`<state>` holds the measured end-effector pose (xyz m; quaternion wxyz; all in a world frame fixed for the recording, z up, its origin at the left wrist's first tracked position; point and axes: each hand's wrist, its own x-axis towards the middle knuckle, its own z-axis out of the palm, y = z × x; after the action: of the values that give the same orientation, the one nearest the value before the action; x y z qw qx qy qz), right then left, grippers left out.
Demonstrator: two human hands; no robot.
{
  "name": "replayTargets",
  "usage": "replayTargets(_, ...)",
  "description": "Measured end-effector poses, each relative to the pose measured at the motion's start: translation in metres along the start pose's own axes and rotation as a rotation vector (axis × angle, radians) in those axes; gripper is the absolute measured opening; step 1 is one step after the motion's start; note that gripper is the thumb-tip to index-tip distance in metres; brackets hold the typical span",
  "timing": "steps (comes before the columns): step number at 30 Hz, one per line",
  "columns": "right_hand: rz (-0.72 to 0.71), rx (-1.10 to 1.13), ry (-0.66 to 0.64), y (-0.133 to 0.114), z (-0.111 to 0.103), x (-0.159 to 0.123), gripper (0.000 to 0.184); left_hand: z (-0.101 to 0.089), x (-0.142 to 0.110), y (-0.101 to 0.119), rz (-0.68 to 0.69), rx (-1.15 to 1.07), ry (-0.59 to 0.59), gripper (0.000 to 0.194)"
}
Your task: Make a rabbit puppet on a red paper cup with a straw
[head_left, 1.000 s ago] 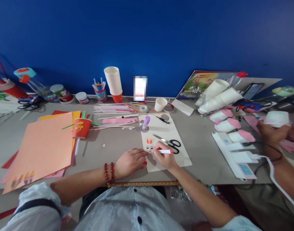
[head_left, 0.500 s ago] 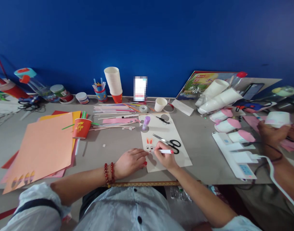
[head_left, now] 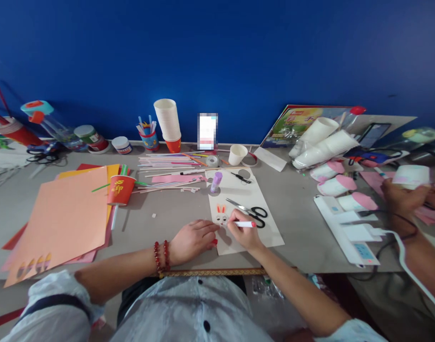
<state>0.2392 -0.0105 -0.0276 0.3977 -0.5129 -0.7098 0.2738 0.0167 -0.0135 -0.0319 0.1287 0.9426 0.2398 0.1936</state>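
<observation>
Draw lightly on the rabbit face (head_left: 221,214), lower centre, with right fingers (head_left: 233,228) pinching the marker (head_left: 247,224) and left fingers (head_left: 206,228) loosely extended by the red piece (head_left: 215,242), grip unclear.

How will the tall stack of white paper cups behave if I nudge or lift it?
The white cup stack will probably tip easily, being tall over a single narrow red cup. It looks like paper, so likely light for its height. Nested loosely, the cups may slide apart.

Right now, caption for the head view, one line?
Right hand holds a marker at a rabbit face on white paper, scissors alongside; left hand nearby.
</observation>
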Motion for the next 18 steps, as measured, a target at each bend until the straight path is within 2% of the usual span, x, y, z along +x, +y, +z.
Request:
replayTargets(5,-0.001,0.018,0.027,0.0015,-0.0003,-0.0008,0.021,0.0005,-0.0001,-0.0002,0.006,0.012,0.003,0.024)
replayTargets(18,0.01,0.016,0.002,0.0009,-0.0002,-0.0005,0.021,-0.0004,0.0004,0.0005,0.005,0.026,-0.015,0.023)
